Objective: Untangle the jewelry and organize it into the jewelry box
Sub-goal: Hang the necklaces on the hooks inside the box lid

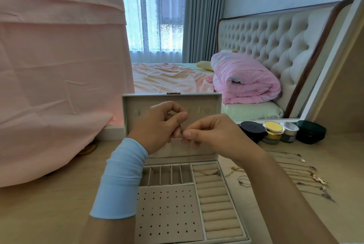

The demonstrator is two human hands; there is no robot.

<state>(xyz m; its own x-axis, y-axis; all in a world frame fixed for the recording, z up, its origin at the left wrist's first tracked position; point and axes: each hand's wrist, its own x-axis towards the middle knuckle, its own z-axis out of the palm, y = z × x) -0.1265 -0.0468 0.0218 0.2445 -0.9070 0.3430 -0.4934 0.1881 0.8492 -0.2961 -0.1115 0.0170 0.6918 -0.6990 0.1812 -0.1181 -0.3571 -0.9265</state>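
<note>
Two hands meet mid-frame, above the open jewelry box (167, 210). At far left a pink cloth (59, 66) hangs down to the table (49, 214), with a gold round thing (88, 148) half hidden under its hem.

The left hand (159, 123), with a blue sleeve (120, 180) on the wrist, has its fingers curled and pinches a fine chain (183, 132). The right hand (212, 133) pinches the same chain just beside it. The chain sits in front of the raised lid (208, 104), and a faint strand seems to drop toward the tray (hard to see).

Handling guess: very light, limp, slippery, and it kinks or snaps if yanked. Best held close to the knot or clasp with fingertips and teased, not pulled.

One necklace (208, 173) already lies on the ring rolls (218, 204). Right of the box are loose small chains (238, 176), then a row of laid-out necklaces (301, 174) at lower right, near enough for the right forearm to sweep. Cosmetic jars (273, 131) stand behind them. Nothing blocks the tray.
</note>
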